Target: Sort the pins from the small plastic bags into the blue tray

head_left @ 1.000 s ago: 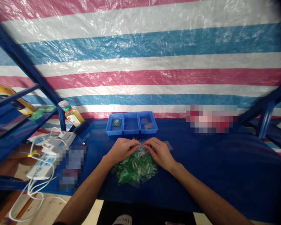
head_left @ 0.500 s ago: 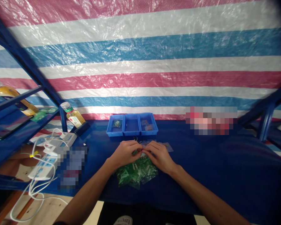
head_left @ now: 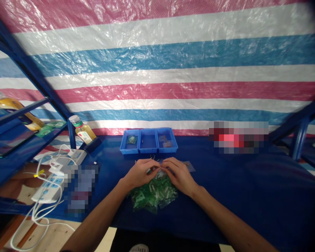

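Observation:
My left hand [head_left: 144, 173] and my right hand [head_left: 179, 175] meet fingertip to fingertip at the middle of the table. Both are closed in a pinch, thumbs against fingers. What they pinch is too small and too covered to make out. Just below them, towards me, lies a heap of small clear plastic bags with green contents [head_left: 153, 196]. Flat clear bags [head_left: 189, 166] stick out beyond my right hand. Some small thin dark pieces [head_left: 152, 156] lie past my left fingers.
A blue three-part tray [head_left: 148, 152] stands behind my hands, with small bags in its left and right compartments. To the left are white power strips [head_left: 48, 189] with tangled cables and a bottle [head_left: 84, 132]. Blue frame posts [head_left: 300, 140] rise at both sides.
My hands stay together in almost the same place, with slight finger movement. The whole view has shifted a little; tray and heap lie as before.

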`<state>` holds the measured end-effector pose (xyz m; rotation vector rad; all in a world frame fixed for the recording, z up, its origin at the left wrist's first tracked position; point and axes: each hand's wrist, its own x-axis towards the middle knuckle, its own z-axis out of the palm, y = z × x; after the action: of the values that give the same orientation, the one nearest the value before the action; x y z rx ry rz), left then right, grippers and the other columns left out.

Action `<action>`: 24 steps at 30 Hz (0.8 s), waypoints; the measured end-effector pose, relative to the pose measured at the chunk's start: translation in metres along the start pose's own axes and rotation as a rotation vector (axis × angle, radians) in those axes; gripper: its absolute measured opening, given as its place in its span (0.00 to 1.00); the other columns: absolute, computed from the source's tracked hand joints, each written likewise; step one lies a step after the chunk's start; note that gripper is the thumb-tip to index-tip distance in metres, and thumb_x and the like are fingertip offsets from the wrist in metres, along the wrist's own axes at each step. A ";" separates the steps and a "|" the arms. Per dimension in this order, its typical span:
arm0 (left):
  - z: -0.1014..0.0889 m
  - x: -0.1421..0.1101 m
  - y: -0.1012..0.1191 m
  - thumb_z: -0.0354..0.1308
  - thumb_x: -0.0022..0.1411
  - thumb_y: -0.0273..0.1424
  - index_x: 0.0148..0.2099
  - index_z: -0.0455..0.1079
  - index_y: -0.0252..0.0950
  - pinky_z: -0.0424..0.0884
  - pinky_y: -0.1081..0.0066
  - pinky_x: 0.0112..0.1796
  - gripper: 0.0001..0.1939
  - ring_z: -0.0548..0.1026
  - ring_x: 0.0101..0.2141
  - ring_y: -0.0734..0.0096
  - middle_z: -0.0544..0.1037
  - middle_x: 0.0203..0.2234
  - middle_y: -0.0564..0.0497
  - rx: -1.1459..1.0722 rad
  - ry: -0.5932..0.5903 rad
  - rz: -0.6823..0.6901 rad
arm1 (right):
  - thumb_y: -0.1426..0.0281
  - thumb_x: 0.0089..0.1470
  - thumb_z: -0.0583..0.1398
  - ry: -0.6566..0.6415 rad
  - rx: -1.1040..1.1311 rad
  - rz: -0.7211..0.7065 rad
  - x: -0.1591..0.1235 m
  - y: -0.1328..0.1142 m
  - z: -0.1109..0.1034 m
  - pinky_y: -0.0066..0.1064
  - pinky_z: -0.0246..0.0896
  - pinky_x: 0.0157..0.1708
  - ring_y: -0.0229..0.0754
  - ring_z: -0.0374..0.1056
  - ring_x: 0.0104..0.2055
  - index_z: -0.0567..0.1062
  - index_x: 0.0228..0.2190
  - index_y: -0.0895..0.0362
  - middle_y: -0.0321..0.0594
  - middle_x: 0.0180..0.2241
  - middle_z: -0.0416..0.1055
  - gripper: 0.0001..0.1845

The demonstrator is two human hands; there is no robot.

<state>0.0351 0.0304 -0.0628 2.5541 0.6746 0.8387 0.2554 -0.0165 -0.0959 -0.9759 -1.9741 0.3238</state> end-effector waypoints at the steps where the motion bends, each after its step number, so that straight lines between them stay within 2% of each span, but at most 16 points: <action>1: 0.000 0.000 0.000 0.56 0.70 0.31 0.45 0.76 0.36 0.74 0.72 0.37 0.08 0.78 0.33 0.70 0.81 0.33 0.47 0.000 0.000 0.000 | 0.73 0.67 0.57 -0.007 0.002 0.010 -0.001 0.001 0.001 0.41 0.72 0.46 0.48 0.75 0.44 0.75 0.43 0.51 0.42 0.41 0.77 0.08; 6: -0.002 0.003 0.001 0.55 0.72 0.31 0.44 0.76 0.35 0.74 0.72 0.38 0.09 0.78 0.34 0.69 0.81 0.35 0.45 -0.058 -0.001 0.021 | 0.69 0.66 0.60 -0.018 -0.012 0.030 -0.003 0.003 0.003 0.39 0.72 0.40 0.47 0.75 0.37 0.75 0.45 0.51 0.41 0.36 0.78 0.06; 14: 0.001 0.002 0.000 0.57 0.71 0.30 0.45 0.76 0.35 0.73 0.72 0.36 0.07 0.77 0.32 0.70 0.79 0.32 0.46 -0.019 0.020 -0.017 | 0.70 0.67 0.60 0.045 -0.036 0.013 -0.003 0.001 0.001 0.41 0.71 0.41 0.47 0.76 0.38 0.77 0.41 0.51 0.41 0.37 0.80 0.05; 24: 0.006 0.000 -0.002 0.57 0.69 0.30 0.44 0.75 0.35 0.68 0.74 0.31 0.07 0.74 0.27 0.74 0.77 0.28 0.52 0.052 -0.022 -0.056 | 0.74 0.65 0.60 0.046 -0.032 -0.060 -0.002 0.003 0.003 0.38 0.71 0.41 0.45 0.75 0.39 0.77 0.42 0.52 0.40 0.38 0.79 0.07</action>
<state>0.0382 0.0307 -0.0687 2.5738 0.7672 0.7837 0.2549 -0.0157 -0.1006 -0.9347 -1.9674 0.2352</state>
